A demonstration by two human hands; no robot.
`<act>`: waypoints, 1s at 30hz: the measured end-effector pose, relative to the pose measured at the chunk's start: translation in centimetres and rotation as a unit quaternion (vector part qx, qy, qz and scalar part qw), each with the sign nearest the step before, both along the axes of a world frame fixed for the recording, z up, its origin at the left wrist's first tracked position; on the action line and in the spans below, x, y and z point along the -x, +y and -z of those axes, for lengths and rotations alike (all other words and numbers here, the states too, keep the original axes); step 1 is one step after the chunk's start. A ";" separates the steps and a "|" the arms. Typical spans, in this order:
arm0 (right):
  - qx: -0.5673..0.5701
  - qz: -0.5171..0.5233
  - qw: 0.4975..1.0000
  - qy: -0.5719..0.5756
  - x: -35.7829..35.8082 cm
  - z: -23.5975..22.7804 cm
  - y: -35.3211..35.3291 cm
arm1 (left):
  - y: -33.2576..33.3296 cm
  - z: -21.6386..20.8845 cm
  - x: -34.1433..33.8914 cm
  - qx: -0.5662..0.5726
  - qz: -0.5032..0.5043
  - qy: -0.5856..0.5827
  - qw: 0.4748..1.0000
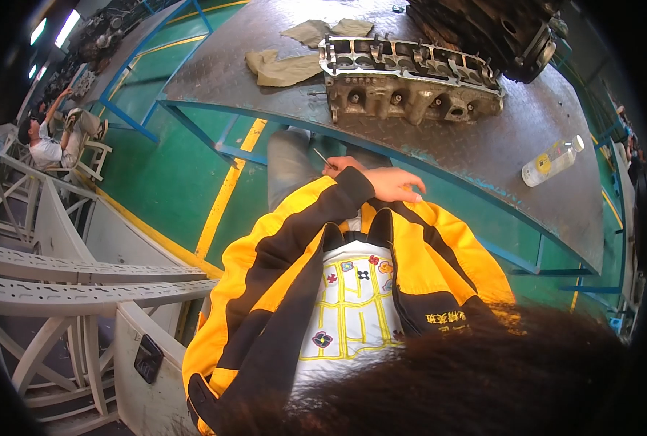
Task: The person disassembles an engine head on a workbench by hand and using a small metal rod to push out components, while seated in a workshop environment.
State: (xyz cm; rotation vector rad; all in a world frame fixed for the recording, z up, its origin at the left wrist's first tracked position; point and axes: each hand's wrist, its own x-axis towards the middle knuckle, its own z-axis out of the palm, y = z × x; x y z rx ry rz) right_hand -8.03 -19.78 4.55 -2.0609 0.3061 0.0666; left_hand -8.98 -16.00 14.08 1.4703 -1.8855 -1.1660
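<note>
My forearms cross in front of me below the table edge. My left hand (391, 183) lies over my right forearm, its fingers stretched loosely to the right and nothing seen in them. From behind my left cuff, my right hand (343, 166) shows in part, its fingers closed round a thin metal rod (321, 157) like a slim tool; its other end is hidden. Beyond my hands, a grey engine cylinder head (411, 98) rests on the metal table (265, 109), apart from both hands.
Crumpled tan gloves or cloths (283, 69) lie left of the cylinder head. A large dark engine part (509, 33) stands behind it. Near the right edge is a clear bottle (552, 161). White metal frames (83, 291) stand at my left; a seated person (54, 145) is farther off.
</note>
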 end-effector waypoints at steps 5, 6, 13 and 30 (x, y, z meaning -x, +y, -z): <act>0.024 -0.014 0.999 -0.025 0.5 -0.2 -0.3 | -0.1 -0.1 0.1 -0.001 -0.003 0.040 0.999; -0.002 -0.015 0.999 -0.036 0.4 -0.1 -0.1 | 0.0 -0.1 0.1 -0.001 -0.005 0.041 0.999; -0.028 -0.041 0.999 -0.020 0.3 0.2 -0.4 | 0.1 -0.1 0.0 0.017 -0.007 0.009 1.000; 0.010 -0.020 0.999 -0.034 0.4 -0.9 0.1 | 0.0 0.3 -0.1 0.029 0.006 -0.012 0.999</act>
